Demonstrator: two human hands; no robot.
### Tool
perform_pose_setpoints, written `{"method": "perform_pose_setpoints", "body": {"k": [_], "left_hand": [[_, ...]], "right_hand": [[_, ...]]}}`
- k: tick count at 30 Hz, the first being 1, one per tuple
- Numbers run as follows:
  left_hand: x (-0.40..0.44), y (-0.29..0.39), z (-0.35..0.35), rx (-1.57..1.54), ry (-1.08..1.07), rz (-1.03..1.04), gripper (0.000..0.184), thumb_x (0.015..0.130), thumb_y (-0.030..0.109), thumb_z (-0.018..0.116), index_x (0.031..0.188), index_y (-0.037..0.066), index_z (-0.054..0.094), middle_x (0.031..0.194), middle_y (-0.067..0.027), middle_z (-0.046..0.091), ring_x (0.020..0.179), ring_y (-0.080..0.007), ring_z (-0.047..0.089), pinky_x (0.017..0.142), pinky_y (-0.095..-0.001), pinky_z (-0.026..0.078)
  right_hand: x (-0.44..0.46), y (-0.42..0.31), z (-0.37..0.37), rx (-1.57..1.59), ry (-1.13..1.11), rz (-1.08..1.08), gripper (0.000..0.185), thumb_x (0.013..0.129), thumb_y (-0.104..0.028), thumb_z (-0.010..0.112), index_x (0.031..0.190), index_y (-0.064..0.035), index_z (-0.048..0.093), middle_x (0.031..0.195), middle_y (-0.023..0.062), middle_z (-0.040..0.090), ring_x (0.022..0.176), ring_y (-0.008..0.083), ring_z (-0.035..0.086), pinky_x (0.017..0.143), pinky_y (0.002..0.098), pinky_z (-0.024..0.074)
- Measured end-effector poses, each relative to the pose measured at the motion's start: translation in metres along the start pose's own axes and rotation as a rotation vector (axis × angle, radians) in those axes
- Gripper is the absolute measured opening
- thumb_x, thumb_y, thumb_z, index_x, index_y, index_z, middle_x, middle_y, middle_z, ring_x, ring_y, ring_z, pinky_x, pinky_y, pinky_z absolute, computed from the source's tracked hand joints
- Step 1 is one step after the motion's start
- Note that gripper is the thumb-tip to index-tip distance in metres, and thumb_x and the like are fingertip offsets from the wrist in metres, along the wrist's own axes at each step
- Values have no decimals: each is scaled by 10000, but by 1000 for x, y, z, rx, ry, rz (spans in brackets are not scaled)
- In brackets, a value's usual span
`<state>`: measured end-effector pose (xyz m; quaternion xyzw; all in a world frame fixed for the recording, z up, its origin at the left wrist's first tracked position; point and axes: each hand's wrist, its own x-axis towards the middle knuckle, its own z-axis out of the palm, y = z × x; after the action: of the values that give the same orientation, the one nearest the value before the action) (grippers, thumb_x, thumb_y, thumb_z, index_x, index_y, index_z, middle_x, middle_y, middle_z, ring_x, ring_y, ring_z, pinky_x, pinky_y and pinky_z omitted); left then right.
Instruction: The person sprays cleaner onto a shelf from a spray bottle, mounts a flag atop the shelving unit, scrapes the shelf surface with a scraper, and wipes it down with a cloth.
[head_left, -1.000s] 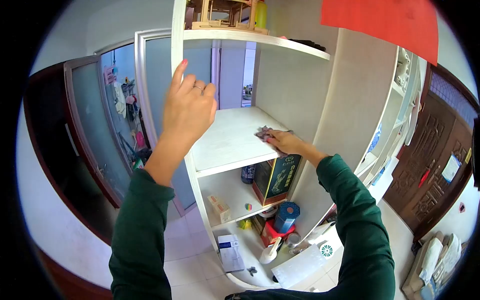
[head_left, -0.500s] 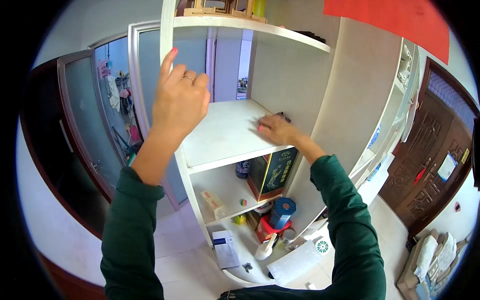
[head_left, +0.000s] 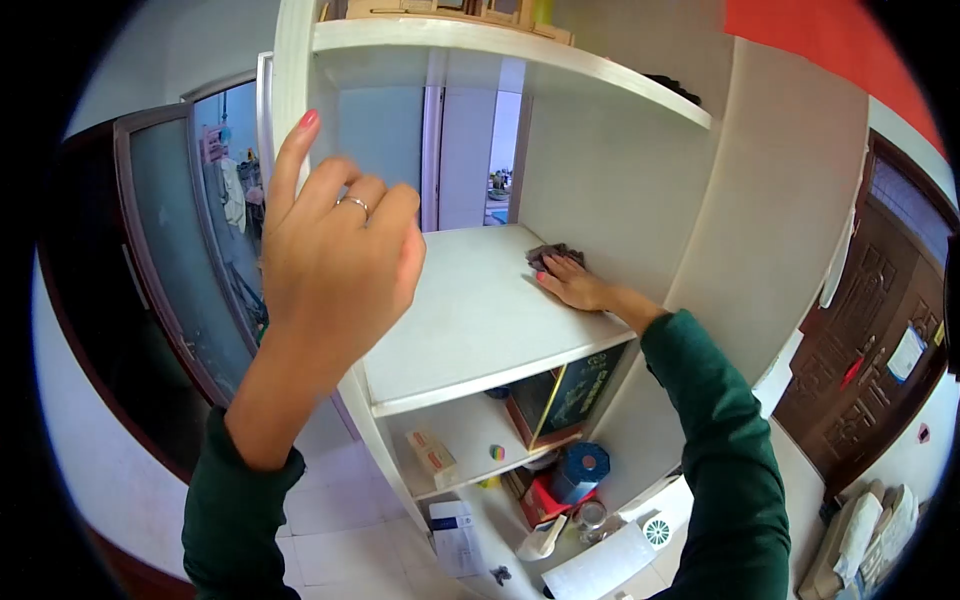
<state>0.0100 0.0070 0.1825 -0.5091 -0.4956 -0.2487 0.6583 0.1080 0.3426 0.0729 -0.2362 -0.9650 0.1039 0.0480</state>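
Note:
My right hand (head_left: 578,288) lies on the white middle shelf (head_left: 460,300), near its back right corner. Its fingers press on a crumpled dark cloth (head_left: 545,257), which sits against the side panel. In front of the shelf unit's left upright (head_left: 293,80), my left hand (head_left: 340,260) is raised with its back towards me. The little finger points up while the others curl forward, one with a ring on it. Nothing shows in this hand, though its palm is hidden.
Below are a dark green box (head_left: 580,395), a small carton (head_left: 432,455), a blue tin (head_left: 580,470) and a glass jar (head_left: 590,515). The upper shelf (head_left: 500,45) holds wooden pieces. A frosted door (head_left: 170,230) stands at left, a brown door (head_left: 860,340) at right.
My view has come closer to the shelf. The right hand has slid with the cloth and now rests flatter on it. My left hand appears larger and further left, its little finger still raised.

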Motion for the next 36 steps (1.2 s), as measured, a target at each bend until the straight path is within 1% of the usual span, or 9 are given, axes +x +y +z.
{"method": "perform_pose_setpoints", "body": {"k": [8,12,14,15,20,21,24,28,36], "left_hand": [[-5,-3,2,11,-78,12,117,594,32,617,688,82,569,683,-21,547,766,-208,515,1011,-502,277],[-6,-4,7,10,-33,9,113,577,30,614,669,86,582,648,-12,542,745,-192,520,1016,-492,272],[-6,-3,9,-8,-18,-2,108,569,27,611,659,83,587,633,-13,542,738,-189,525,1016,-482,274],[-1,3,10,-62,13,-57,112,572,26,609,666,82,588,642,-11,544,738,-190,525,1014,-478,276],[0,-3,2,40,-73,68,131,589,21,599,702,87,597,664,-12,546,735,-195,522,1009,-473,282],[0,-5,4,58,-30,130,129,599,25,597,711,90,596,672,-13,548,736,-197,523,1006,-471,285],[-4,-11,4,46,-22,145,116,619,35,594,719,93,592,678,-16,554,739,-200,526,1001,-469,289],[-2,-5,-3,78,-164,56,81,639,51,588,710,89,584,670,-28,561,735,-209,530,997,-471,290],[-1,-2,-3,67,-77,47,54,646,65,598,698,74,592,645,-50,560,721,-223,534,990,-466,305]], "right_hand": [[143,9,8,-31,140,6,702,874,-519,303,1352,-5,274,1423,212,197,1330,342,153,1090,395,130],[179,-2,0,122,117,19,540,843,-359,435,1232,16,437,1335,212,365,1239,339,336,1023,401,282],[206,18,12,106,250,42,449,810,-283,479,1141,20,507,1203,232,487,1115,364,453,948,420,365],[230,35,33,-76,500,12,384,820,-266,508,1077,16,549,1101,233,551,1017,361,515,868,418,401],[261,-68,51,83,202,-220,309,733,-232,530,896,2,648,1026,247,575,1025,390,509,914,435,379],[219,-118,44,50,266,-206,331,731,-239,521,937,-7,637,1037,246,577,1022,393,513,899,434,386],[286,-166,93,47,371,-438,465,758,-228,476,1168,-8,495,1083,216,574,1016,367,533,883,403,393],[260,-181,85,63,342,-415,455,762,-191,463,1176,-3,477,1090,208,573,1003,341,544,851,390,410],[119,-202,52,286,50,-511,438,771,-95,428,1196,11,429,1108,188,571,966,273,573,767,355,456]]}}
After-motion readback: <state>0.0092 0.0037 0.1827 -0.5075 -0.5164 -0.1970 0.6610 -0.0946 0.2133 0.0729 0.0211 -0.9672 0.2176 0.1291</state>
